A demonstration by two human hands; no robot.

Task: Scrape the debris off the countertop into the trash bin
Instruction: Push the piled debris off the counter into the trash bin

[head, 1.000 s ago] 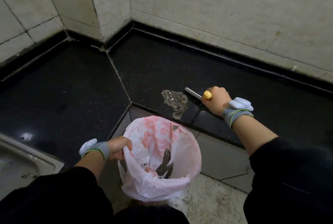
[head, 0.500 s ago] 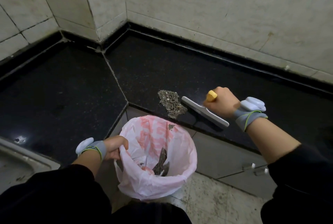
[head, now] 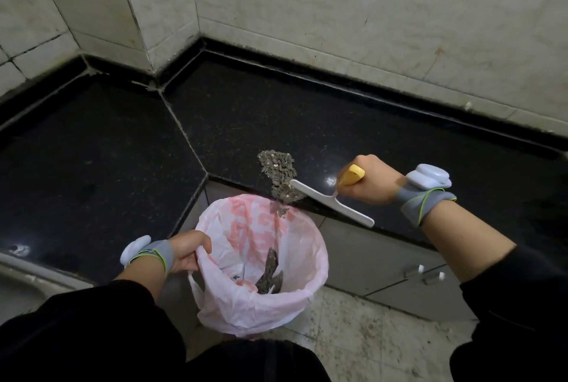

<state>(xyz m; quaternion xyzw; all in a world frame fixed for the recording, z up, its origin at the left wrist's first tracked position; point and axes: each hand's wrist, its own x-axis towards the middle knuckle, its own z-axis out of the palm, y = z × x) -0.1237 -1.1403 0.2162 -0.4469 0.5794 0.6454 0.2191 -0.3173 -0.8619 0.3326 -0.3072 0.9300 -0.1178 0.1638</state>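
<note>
Head view: right hand [head: 370, 180] fisting a yellow-handled white scraper [head: 332, 201] pushes grey husk debris [head: 278, 171] off the black bench [head: 92, 151]; left hand [head: 187, 248] grips the pink-lined bin [head: 307, 295]; the rest likely needs sweeping in.

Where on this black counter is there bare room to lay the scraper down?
The left slab, between the diagonal seam and the metal rim, is bare. So is the right slab's back strip below the wall tiles. The front edge above the trash bin is crowded: debris, scraper, right hand.
</note>
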